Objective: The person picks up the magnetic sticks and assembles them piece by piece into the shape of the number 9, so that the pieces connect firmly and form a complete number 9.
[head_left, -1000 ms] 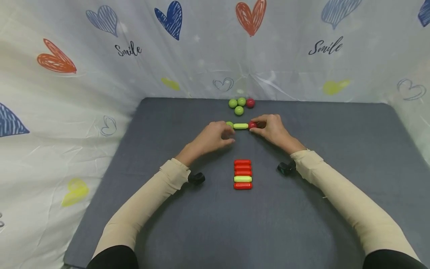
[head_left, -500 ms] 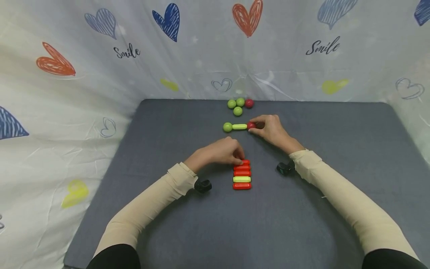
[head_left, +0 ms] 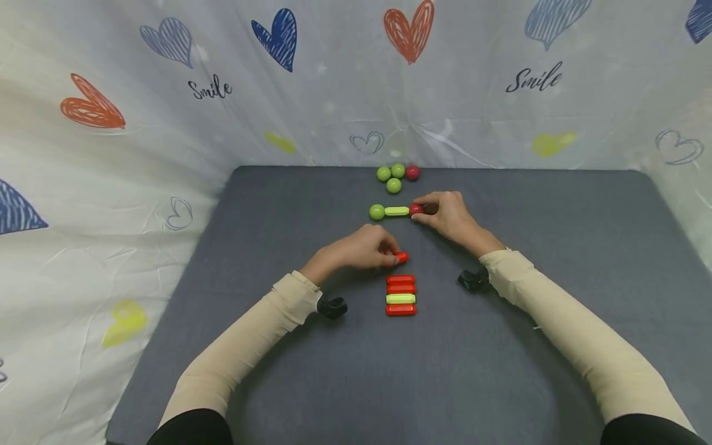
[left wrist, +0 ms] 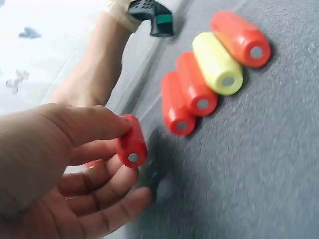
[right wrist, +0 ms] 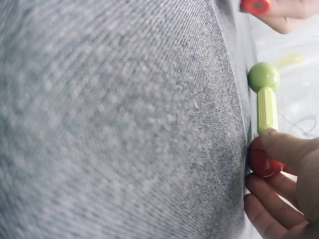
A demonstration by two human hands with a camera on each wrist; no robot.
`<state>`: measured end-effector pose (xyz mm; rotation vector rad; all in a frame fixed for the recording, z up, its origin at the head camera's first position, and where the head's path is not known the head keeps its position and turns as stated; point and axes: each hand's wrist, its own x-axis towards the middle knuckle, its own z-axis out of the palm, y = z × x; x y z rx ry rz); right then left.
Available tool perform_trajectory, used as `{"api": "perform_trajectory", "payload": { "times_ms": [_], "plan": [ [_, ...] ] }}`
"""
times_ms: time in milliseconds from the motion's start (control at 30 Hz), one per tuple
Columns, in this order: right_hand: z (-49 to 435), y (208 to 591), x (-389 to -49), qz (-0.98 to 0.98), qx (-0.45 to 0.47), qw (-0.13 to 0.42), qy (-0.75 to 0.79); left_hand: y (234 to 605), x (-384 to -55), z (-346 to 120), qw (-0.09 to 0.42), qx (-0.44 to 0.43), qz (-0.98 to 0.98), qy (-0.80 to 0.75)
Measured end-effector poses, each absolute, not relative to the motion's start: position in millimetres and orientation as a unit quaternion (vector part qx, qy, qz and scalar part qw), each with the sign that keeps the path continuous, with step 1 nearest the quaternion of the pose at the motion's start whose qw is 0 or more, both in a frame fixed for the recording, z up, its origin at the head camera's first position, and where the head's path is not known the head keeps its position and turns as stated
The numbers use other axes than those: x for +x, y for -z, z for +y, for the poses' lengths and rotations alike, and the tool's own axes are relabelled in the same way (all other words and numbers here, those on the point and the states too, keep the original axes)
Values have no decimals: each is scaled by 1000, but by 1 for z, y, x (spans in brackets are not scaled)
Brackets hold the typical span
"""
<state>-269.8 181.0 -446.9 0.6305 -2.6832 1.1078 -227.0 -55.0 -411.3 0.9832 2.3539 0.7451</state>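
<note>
Between thumb and fingers my left hand [head_left: 367, 247] pinches a red magnetic rod [left wrist: 132, 142], a round metal tip showing at its end. My right hand [head_left: 453, 216] grips a red ball [right wrist: 264, 158] at the right end of a joined piece. From that ball a yellow-green rod [head_left: 397, 211] runs left to a green ball [head_left: 377, 212]. Nearer the body, below the left hand, lies a stack of rods side by side: a red rod [head_left: 400, 280], another red rod [head_left: 400, 289], a yellow-green rod [head_left: 400, 299] and a red rod [head_left: 400, 309].
At the back of the grey table [head_left: 556, 309], several green balls [head_left: 394, 185] and one red ball [head_left: 412, 173] sit close together. Behind them hangs a white curtain [head_left: 334, 93] printed with hearts. Each wrist wears a black camera [head_left: 332, 308].
My left hand moved from beside the green ball toward the rod stack, took the top red rod and drew it slightly away. My right hand keeps its grip on the red ball.
</note>
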Motion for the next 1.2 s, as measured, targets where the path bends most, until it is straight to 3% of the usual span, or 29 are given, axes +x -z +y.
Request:
{"api": "perform_trajectory", "payload": {
  "times_ms": [533, 833, 1200],
  "plan": [
    [183, 447, -267, -900, 213, 93, -369, 420, -240, -80, 125, 114, 910, -379],
    [181, 447, -269, -899, 212, 95, -372, 422, -250, -75, 99, 71, 920, -372],
    [181, 448, -270, -900, 212, 98, -368, 425, -256, -76, 120, 67, 914, -382]
  ]
}}
